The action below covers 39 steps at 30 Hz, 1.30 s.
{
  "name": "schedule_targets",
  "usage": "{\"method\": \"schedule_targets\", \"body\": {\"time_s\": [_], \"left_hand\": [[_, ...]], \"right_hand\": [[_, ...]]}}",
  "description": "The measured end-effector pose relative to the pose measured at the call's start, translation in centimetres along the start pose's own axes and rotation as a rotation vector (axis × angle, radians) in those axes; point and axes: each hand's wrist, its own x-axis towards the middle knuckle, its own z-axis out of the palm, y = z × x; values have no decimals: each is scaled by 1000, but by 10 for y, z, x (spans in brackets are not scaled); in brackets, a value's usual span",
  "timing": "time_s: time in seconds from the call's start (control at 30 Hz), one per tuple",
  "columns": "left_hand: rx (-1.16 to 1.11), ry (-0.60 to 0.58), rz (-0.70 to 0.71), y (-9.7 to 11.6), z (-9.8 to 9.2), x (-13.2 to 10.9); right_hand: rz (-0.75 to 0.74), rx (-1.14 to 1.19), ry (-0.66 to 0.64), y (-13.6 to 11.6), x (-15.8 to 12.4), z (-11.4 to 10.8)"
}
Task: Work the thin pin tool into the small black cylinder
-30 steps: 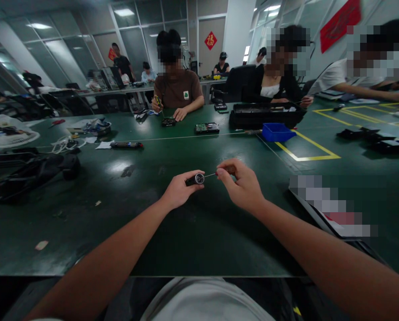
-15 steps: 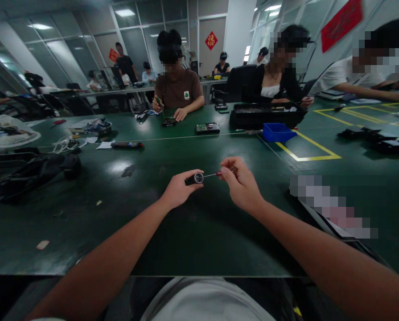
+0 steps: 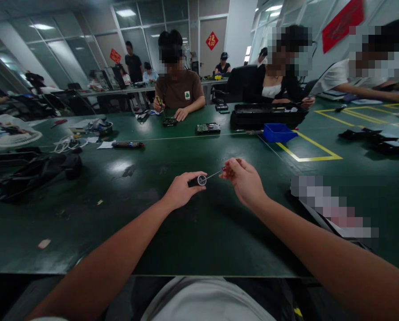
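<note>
My left hand [image 3: 183, 191] is closed around a small dark cylindrical part [image 3: 202, 180] with a silvery ring at its open end, which faces me. The fingers grip it from above and below; the rest of the part is hidden behind them. A screwdriver [image 3: 214, 175] with a thin metal shaft and a reddish handle is in my right hand [image 3: 244, 178]. Its shaft slants down to the left and the tip meets the ringed end. My right fingers cover most of the handle. Both hands are above the green table [image 3: 199, 240].
Across the table a person [image 3: 179, 89] works on a small board with a screwdriver. A circuit board device [image 3: 208, 128], a blue bin [image 3: 278, 132] and a long black housing [image 3: 268, 117] lie ahead. A dark bag [image 3: 40, 174] is at left, a pen-like tool [image 3: 128, 145] nearer the middle.
The ringed part has turned to face me more. My right hand has shifted slightly right and its grip on the handle has turned; the screwdriver's shaft is more steeply slanted.
</note>
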Motion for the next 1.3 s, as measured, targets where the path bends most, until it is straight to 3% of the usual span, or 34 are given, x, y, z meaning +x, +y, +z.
{"method": "schedule_targets", "body": {"time_s": [0.13,0.27,0.7,0.9,1.1,1.3], "left_hand": [[5,29,-9,0,1,0],[1,29,-7,-1,0,0],[13,13,-3,1,0,0],[31,10,-4,-1,-1,0],[4,36,-9,-3,-2,1],[32,28,-12,-2,-1,0]], "right_hand": [[-234,-266,41,-10,-10,2],[-309,-419,-13,-20,-17,4],[-322,-489,-13,-19,-17,4],[-352,-668,26,-26,-17,2],[-408,-630,-101,-26,-18,1],[-361,-654,-117,-26,-18,-1]]}}
